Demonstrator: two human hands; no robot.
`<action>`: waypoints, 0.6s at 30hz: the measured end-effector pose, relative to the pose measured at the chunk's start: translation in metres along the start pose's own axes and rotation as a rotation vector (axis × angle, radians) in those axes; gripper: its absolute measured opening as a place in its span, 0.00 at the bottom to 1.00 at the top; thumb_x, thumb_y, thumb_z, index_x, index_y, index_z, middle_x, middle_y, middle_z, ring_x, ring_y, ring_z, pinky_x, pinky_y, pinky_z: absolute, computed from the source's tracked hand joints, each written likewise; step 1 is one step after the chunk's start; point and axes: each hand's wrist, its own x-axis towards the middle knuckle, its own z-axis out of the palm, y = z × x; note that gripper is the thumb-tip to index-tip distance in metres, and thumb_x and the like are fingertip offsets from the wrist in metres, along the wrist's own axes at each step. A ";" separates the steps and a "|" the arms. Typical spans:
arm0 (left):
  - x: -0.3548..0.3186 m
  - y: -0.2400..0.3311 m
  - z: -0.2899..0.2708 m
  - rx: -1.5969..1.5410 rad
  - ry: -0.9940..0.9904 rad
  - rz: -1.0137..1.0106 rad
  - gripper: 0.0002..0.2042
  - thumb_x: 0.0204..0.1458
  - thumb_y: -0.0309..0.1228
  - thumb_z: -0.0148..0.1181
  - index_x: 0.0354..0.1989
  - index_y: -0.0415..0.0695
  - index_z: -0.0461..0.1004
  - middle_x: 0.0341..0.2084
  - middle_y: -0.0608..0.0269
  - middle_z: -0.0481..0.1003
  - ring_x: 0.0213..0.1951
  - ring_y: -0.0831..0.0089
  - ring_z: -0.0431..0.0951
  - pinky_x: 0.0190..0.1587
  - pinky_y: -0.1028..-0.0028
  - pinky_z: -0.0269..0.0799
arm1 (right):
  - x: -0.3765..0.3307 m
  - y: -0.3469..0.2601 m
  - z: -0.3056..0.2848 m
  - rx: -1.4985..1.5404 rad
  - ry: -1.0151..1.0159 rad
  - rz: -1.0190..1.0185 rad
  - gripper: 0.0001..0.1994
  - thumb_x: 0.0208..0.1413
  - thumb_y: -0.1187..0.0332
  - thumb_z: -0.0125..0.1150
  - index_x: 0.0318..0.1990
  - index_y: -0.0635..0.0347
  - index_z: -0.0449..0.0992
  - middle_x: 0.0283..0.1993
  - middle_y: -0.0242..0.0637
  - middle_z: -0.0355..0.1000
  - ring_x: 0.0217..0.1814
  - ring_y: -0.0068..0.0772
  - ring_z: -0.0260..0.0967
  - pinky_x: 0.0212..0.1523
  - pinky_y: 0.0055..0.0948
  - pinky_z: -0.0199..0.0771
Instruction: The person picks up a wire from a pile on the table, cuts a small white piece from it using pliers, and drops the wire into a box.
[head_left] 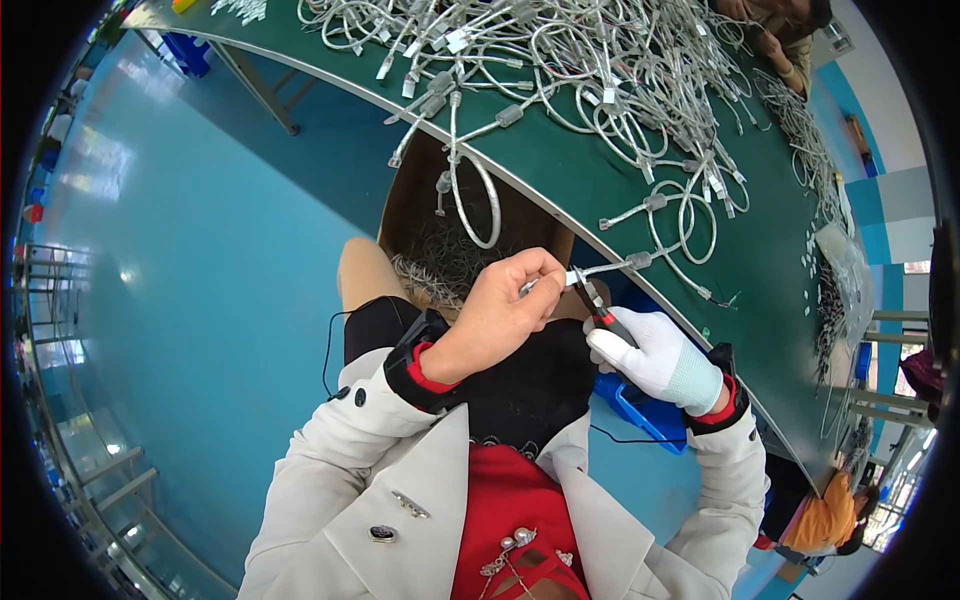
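Note:
My bare left hand (508,308) pinches the end of a grey cable between thumb and fingers, close to a small white connector (573,278). In its white glove, my right hand (650,355) is closed around a pair of pliers (605,318) with dark, red-marked handles. The jaws of the pliers meet the cable right beside my left fingertips. From there the cable (605,267) runs to a grey moulded block (638,261) and on over the table edge. Whether the jaws are fully closed is too small to tell.
A large tangle of grey cables (560,70) covers much of the green table (540,150). Under its edge, a cardboard box (400,210) holds cable scraps. A blue bin (645,415) sits beside my right forearm. Another person (785,35) works at the far right side.

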 end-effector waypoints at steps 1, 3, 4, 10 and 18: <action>0.000 0.000 -0.001 -0.006 0.007 0.005 0.05 0.62 0.26 0.49 0.35 0.40 0.68 0.21 0.72 0.63 0.21 0.87 0.58 0.22 0.83 0.53 | 0.000 -0.002 -0.001 0.036 -0.036 0.040 0.15 0.63 0.58 0.54 0.38 0.64 0.73 0.23 0.34 0.70 0.23 0.25 0.66 0.28 0.25 0.67; 0.000 -0.002 0.000 -0.005 0.012 0.012 0.05 0.62 0.26 0.49 0.35 0.40 0.68 0.21 0.72 0.63 0.21 0.87 0.58 0.22 0.83 0.53 | 0.002 -0.003 0.002 0.068 -0.082 0.070 0.15 0.64 0.59 0.53 0.41 0.65 0.73 0.24 0.32 0.71 0.25 0.21 0.66 0.29 0.23 0.68; 0.001 -0.003 0.001 -0.008 0.008 0.014 0.05 0.62 0.26 0.49 0.35 0.40 0.68 0.21 0.72 0.64 0.21 0.87 0.58 0.22 0.83 0.53 | 0.002 -0.004 0.005 0.058 -0.055 0.075 0.14 0.63 0.60 0.53 0.39 0.65 0.72 0.23 0.33 0.70 0.24 0.22 0.66 0.28 0.23 0.67; -0.002 -0.003 -0.003 -0.002 0.002 0.005 0.05 0.62 0.26 0.48 0.35 0.40 0.68 0.22 0.71 0.64 0.22 0.86 0.58 0.23 0.83 0.54 | 0.006 0.016 0.029 -0.031 0.138 -0.040 0.13 0.60 0.63 0.57 0.32 0.66 0.70 0.18 0.48 0.66 0.19 0.49 0.67 0.21 0.36 0.63; 0.004 -0.010 -0.017 -0.132 -0.072 -0.018 0.04 0.63 0.27 0.49 0.36 0.40 0.67 0.21 0.71 0.64 0.21 0.86 0.58 0.22 0.82 0.52 | 0.021 0.024 0.044 -0.004 0.219 -0.131 0.12 0.59 0.64 0.58 0.31 0.65 0.70 0.18 0.48 0.67 0.18 0.49 0.67 0.21 0.36 0.64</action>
